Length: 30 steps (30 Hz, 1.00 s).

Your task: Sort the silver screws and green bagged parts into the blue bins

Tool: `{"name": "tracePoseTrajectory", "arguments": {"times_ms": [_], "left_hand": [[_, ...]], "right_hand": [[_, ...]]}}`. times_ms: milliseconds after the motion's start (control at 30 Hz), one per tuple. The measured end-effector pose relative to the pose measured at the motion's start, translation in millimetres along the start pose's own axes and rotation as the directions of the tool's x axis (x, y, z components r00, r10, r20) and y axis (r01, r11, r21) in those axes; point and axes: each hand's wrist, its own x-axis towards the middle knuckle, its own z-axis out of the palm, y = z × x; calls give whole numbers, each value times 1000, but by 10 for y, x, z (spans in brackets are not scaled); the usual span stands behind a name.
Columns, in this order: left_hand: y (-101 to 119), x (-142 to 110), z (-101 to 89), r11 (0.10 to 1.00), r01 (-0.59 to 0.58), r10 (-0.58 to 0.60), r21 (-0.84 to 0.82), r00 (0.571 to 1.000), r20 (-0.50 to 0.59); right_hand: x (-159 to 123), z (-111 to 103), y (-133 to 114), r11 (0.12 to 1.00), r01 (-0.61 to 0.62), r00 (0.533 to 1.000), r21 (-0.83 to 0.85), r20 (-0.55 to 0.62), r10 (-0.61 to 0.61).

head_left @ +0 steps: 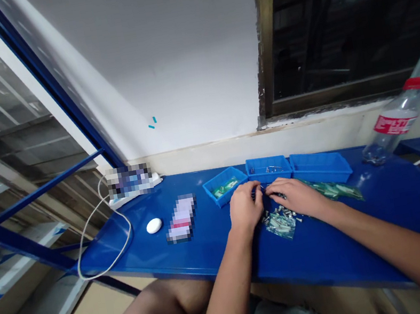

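Observation:
My left hand [245,206] rests on the blue table with its fingers curled inward. Something small and dark shows at its fingertips, too small to name. My right hand [297,197] reaches in from the right, fingers stretched toward the left hand and slightly apart, low over small metal parts. Just below the hands lies a loose pile of screws [299,219], beside a small clear plastic bag [281,224] of pale parts. Behind the hands stand a left blue bin [217,199] with green-tinted bags, a middle blue bin [269,172] with a few screws, and a right blue bin [321,168].
A green-tinted bag [335,190] lies right of my right hand. Further right stands a clear bottle [389,128] with a red cap. On the left are a blurred-out phone-shaped object [182,218], a white oval object [154,226], and a power strip [134,191] with a white cable.

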Motion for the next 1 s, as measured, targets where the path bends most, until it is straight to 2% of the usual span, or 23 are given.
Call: {"name": "tracePoseTrajectory", "arguments": {"times_ms": [167, 367, 500, 633, 800, 867, 1000], "left_hand": [[12, 6, -3, 1000, 2, -2, 6, 1000, 8], [-5, 4, 7, 1000, -8, 8, 4, 1000, 8], [-5, -1, 6, 1000, -17, 17, 1, 1000, -5], [10, 1, -9, 1000, -23, 23, -6, 1000, 16], [29, 0, -37, 1000, 19, -18, -6, 998, 67], [34, -2, -38, 999, 37, -34, -31, 997, 71], [66, 4, -34, 986, 13, -3, -167, 998, 61]], "right_hand": [[24, 0, -39, 1000, -17, 1000, -15, -19, 17], [67, -24, -103, 991, -91, 993, 102, -70, 98], [62, -70, -137, 974, -129, 969, 183, -184, 163], [49, -100, -176, 957, -158, 921, 241, -314, 231], [38, -88, -231, 853, -105, 878, 511, -356, 321], [35, -91, -259, 837, -83, 879, 541, -357, 317], [31, -115, -326, 869, -42, 902, 492, -356, 245]]}}
